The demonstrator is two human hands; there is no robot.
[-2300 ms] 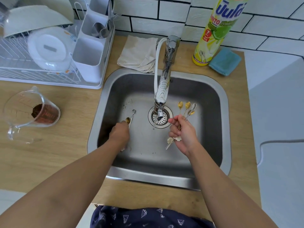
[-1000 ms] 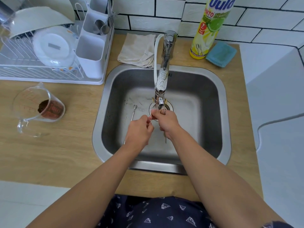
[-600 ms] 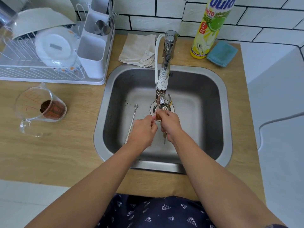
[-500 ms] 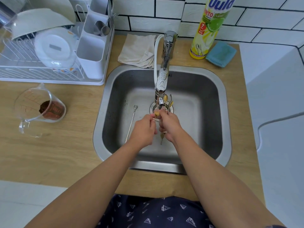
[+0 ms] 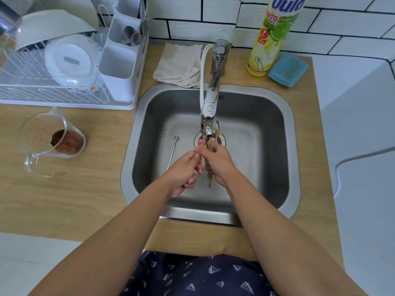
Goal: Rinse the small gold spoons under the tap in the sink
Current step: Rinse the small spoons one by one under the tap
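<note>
Both hands meet over the drain of the steel sink [image 5: 286, 146], just under the tap's nozzle [image 5: 207, 130]. My right hand [image 5: 215, 161] grips a bundle of small gold spoons [image 5: 210, 144]; their bowls point up toward the nozzle and the handle ends stick out below the palm. My left hand [image 5: 183, 169] is curled, with its fingertips pinching at the same bundle from the left. Water flow is too faint to tell. A thin silver long-handled spoon [image 5: 172, 150] lies loose on the sink floor, left of the hands.
A white dish rack [image 5: 64, 67] with bowls and a cutlery caddy stands at the back left. A glass measuring jug [image 5: 49, 142] with brown grounds sits on the wooden counter. A beige cloth [image 5: 179, 65], a yellow soap bottle [image 5: 271, 39] and a blue sponge [image 5: 287, 70] line the back.
My left hand left the sink floor and joined my right hand under the tap. The right hand brought the gold spoons from the sink's right side to the nozzle. The silver spoon stayed down.
</note>
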